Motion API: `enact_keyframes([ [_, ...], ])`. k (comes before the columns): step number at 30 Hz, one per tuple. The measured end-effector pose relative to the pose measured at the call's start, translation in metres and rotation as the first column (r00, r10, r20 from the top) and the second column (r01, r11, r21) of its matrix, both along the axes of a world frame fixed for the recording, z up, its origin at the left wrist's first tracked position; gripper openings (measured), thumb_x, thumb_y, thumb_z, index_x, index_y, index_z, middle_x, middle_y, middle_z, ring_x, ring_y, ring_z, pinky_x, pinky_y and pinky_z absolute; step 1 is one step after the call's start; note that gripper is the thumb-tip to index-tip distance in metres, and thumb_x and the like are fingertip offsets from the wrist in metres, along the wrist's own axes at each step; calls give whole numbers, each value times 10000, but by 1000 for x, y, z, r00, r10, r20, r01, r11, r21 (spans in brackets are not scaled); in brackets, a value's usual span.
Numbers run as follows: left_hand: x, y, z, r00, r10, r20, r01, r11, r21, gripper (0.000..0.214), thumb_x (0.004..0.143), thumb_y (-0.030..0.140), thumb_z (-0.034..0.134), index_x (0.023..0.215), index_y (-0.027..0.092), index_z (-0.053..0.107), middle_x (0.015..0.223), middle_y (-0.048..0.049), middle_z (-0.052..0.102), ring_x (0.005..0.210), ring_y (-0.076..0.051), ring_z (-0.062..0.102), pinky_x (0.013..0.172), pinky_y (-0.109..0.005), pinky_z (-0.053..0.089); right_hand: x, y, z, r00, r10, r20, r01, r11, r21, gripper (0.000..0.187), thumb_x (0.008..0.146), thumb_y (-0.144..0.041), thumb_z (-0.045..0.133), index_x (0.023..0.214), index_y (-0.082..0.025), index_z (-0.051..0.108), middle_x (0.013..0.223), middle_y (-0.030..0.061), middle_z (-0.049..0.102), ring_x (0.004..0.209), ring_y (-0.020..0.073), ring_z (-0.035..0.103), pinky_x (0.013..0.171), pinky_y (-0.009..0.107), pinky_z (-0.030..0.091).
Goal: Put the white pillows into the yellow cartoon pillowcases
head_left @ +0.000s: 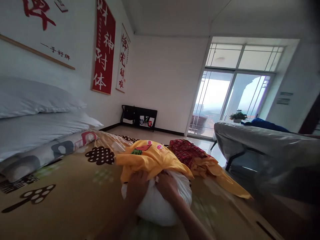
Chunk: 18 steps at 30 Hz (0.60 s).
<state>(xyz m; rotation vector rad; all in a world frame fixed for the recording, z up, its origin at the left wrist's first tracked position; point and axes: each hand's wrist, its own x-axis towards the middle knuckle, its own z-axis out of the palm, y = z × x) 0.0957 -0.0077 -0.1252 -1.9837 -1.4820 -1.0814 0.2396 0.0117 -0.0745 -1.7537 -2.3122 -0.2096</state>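
white pillow (pixel 156 208) lies on bed (pixel 75 200), far end under yellow cover (pixel 150 160) | left hand (pixel 137 186), right hand (pixel 168 186): the 2 side by side, clamped on cover's edge | red plaid cloth (pixel 185 151) just behind | white bedding (pixel 37 100) at left

I see white walls (pixel 162 76) with 3 hanging scrolls (pixel 103 46), a low black shelf (pixel 138 117) on the tan floor (pixel 145 132), and bright daylight through glass doors (pixel 220 100) beside a plant (pixel 238 115).
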Motion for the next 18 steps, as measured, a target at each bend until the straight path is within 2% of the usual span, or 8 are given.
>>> enact_keyframes([
  [4, -15, 7, -5, 998, 67, 22, -57, 951, -303, 249, 865, 147, 495, 1075, 181, 623, 1064, -85, 661, 999, -250, 600, 896, -375, 429, 9, -46, 1, 992, 84, -96, -75, 993, 93, 538, 824, -236, 530, 1360, -248, 487, 1316, 87, 566, 1137, 232, 567, 911, 314, 436],
  [6, -21, 8, -4, 994, 90, 57, -64, 930, -363, 246, 889, 150, 466, 1079, 173, 621, 1099, -90, 654, 1032, -246, 591, 911, -365, 420, 10, -68, 3, 991, 113, -67, -101, 982, 162, 585, 825, -281, 552, 1399, -295, 437, 1320, 85, 553, 1146, 261, 548, 910, 364, 435],
  [8, -24, 7, -1, 989, 123, 83, -82, 922, -379, 246, 903, 160, 444, 1074, 160, 621, 1084, -101, 662, 1012, -255, 603, 872, -363, 431, 10, -85, 2, 996, 80, 26, -84, 964, 254, 539, 846, -348, 553, 1378, -326, 467, 1273, 91, 584, 1151, 313, 535, 930, 455, 407],
  [10, -25, 7, 3, 981, 159, 112, -101, 907, -409, 274, 909, 163, 422, 1109, 151, 608, 1048, -111, 678, 955, -269, 628, 793, -362, 444, 10, -97, -5, 990, 50, 132, -98, 917, 388, 492, 878, -419, 524, 1357, -312, 499, 1306, 119, 568, 1216, 357, 484, 959, 521, 351],
  [12, -26, 7, 6, 974, 181, 139, -102, 892, -440, 293, 901, 158, 418, 1129, 155, 602, 1004, -108, 694, 885, -270, 651, 719, -346, 438, 9, -103, -20, 976, 45, 212, -149, 849, 506, 513, 896, -452, 499, 1377, -276, 481, 1405, 143, 480, 1310, 366, 391, 997, 527, 301],
  [14, -29, 7, 9, 970, 178, 166, -85, 885, -457, 300, 890, 153, 423, 1128, 164, 606, 987, -100, 703, 859, -257, 660, 693, -326, 424, 6, -102, -39, 955, 106, 276, -245, 807, 538, 609, 874, -491, 527, 1423, -251, 420, 1449, 157, 421, 1342, 367, 347, 1011, 510, 289],
  [16, -32, 7, 10, 966, 167, 197, -59, 885, -462, 290, 878, 152, 434, 1095, 173, 624, 976, -91, 707, 864, -241, 661, 691, -310, 413, -1, -95, -54, 937, 180, 300, -315, 810, 495, 717, 817, -561, 580, 1434, -243, 402, 1403, 185, 468, 1288, 401, 407, 989, 532, 307],
  [18, -34, 6, 13, 958, 166, 236, -40, 887, -461, 279, 865, 152, 441, 1058, 178, 640, 949, -83, 711, 863, -228, 660, 691, -298, 406, -9, -82, -61, 935, 214, 284, -323, 844, 429, 760, 778, -606, 607, 1416, -234, 428, 1313, 213, 541, 1189, 415, 491, 948, 558, 341],
])
